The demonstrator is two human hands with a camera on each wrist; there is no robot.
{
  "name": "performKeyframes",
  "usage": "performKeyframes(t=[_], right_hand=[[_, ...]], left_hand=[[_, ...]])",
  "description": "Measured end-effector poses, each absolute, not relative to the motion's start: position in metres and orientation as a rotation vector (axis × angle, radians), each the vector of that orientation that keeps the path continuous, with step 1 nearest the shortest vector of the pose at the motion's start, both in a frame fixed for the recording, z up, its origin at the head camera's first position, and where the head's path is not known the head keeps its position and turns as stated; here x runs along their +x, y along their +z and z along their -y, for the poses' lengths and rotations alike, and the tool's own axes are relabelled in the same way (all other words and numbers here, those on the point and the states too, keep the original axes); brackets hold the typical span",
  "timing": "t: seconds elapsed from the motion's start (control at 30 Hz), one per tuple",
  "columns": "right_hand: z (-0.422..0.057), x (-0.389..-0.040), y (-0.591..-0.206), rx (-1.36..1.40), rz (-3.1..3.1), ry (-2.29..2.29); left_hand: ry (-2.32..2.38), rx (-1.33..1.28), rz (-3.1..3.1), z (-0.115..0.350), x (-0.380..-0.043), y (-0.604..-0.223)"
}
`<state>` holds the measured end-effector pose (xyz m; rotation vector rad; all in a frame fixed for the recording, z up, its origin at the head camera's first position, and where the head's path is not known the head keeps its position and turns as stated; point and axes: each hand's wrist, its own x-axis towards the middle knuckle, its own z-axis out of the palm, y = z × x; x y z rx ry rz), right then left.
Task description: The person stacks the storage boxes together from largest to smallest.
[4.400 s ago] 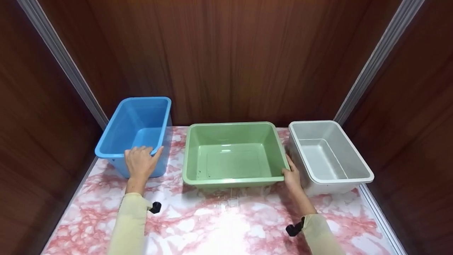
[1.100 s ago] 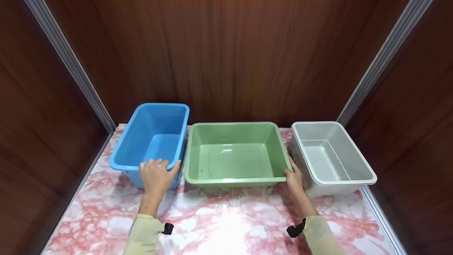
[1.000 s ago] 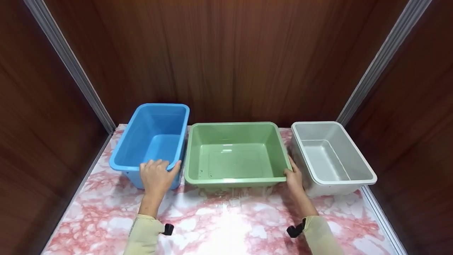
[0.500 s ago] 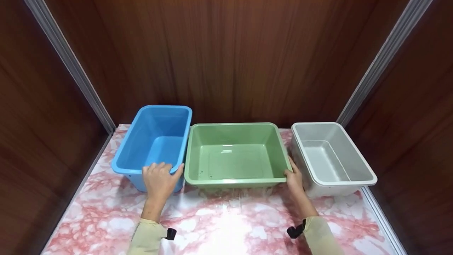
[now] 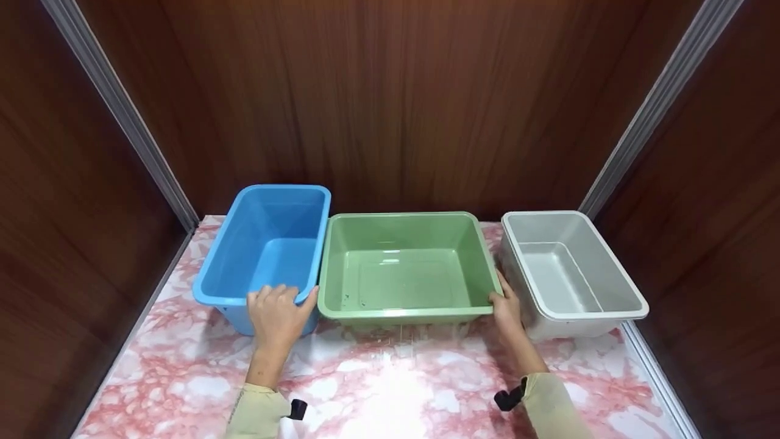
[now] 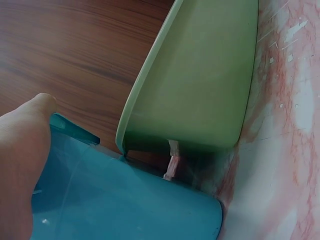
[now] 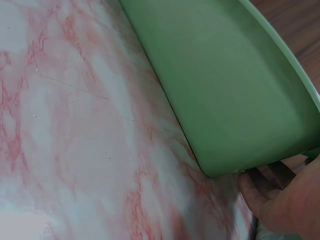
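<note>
My left hand [image 5: 277, 317] grips the near rim of a deep blue plastic tub [image 5: 268, 244] at its right corner, fingers over the edge. Beside it, lengthwise across the middle, sits a shallower green plastic basin [image 5: 402, 277]. The blue tub's right rim lies right along the basin's left rim; lower down, the left wrist view shows a gap between the walls of the blue tub [image 6: 120, 195] and green basin [image 6: 195, 85]. My right hand [image 5: 507, 308] holds the basin's near right corner, thumb at the rim and fingers along the outer side wall [image 7: 280, 150].
A grey-white tub [image 5: 585, 262], apparently with another nested under it, stands to the right, close to my right hand. All stand on a red-and-white marbled tabletop [image 5: 365, 390]. Dark wood panels [image 5: 390, 110] enclose the back and sides, with metal strips at the corners.
The blue tub has moved right in my left hand, up beside the green basin, and slightly toward me in the last second. My right hand and the basin stay nearly in place.
</note>
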<state>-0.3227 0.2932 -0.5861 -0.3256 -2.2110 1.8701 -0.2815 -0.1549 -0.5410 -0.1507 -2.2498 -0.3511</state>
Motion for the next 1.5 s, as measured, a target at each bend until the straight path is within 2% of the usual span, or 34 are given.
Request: performKeyframes(t=[1.5], right_hand=[[-0.289,-0.327,-0.587,-0.327,2.216,1.901]], left_hand=[[-0.308,-0.06,2.397,0.154,-0.254,-0.536]])
